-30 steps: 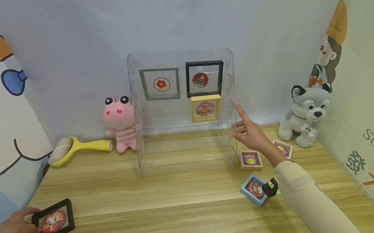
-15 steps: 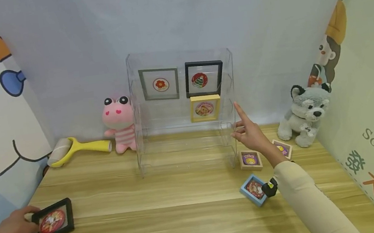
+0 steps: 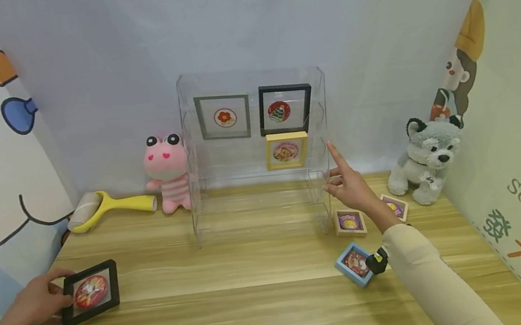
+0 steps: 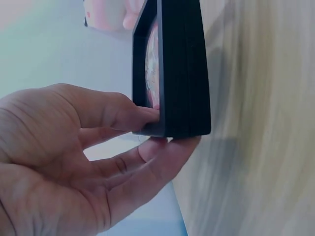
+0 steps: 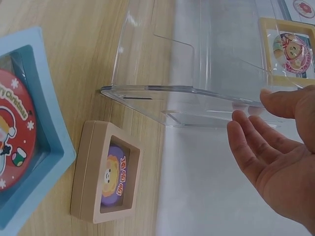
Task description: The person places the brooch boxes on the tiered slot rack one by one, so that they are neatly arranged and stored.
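In the head view my left hand [image 3: 41, 298] grips the left side of a black square frame [image 3: 114, 283] holding a red round badge. The left wrist view shows the thumb on the frame's inner front and the fingers at its edge and back. My right hand [image 3: 350, 186] is at the right side of a clear tiered display rack [image 3: 260, 201], its index finger straight. Its fingertips [image 5: 238, 118] touch the clear side panel in the right wrist view. On the rack stand a grey-green frame [image 3: 246, 115], a black frame [image 3: 282, 88] and a yellow frame [image 3: 289, 166].
Near the right forearm lie a blue frame [image 3: 344, 269] and two light-wood frames. A grey plush dog [image 3: 432, 153] sits at the right. Left of the rack are a pink plush toy [image 3: 167, 166] and a yellow-handled roller [image 3: 122, 203]. Printed curtains border both sides.
My left hand has brought the black frame a little to the right and away from me, all within the last half second. My right hand stays at the rack's side.
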Motion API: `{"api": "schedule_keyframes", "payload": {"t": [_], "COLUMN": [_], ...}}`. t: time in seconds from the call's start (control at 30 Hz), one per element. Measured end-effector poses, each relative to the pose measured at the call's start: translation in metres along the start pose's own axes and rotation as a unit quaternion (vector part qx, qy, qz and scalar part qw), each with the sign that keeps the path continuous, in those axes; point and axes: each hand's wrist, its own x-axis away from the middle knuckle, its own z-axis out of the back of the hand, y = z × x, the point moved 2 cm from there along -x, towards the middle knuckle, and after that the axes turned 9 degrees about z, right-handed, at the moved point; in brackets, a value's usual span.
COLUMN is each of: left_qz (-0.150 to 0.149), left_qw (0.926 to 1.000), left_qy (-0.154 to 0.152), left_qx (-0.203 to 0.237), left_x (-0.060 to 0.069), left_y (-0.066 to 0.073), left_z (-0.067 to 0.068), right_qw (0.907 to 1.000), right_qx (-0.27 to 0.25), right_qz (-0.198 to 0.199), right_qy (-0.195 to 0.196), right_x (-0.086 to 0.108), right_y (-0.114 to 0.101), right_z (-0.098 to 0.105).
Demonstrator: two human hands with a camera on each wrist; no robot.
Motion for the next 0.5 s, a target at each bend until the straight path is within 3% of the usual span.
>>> {"api": "schedule_keyframes", "payload": {"t": [0.23,0.5], "left_qz": [-0.049,-0.079], "left_qw": [0.9983,0.9968], "left_qy": [-0.012,-0.001], "left_qx": [0.030,0.012], "left_x": [0.000,0.002], "left_y": [0.019,0.036], "left_z": [-0.007,-0.012], "right_qw": [1.0000,1.0000], "right_qx": [0.003,0.004], "right_qz": [0.003,-0.003], "right_qy": [0.002,0.008], "right_x": [-0.001,-0.002], "right_y": [0.000,0.001], "right_z": [-0.001,-0.001]}}
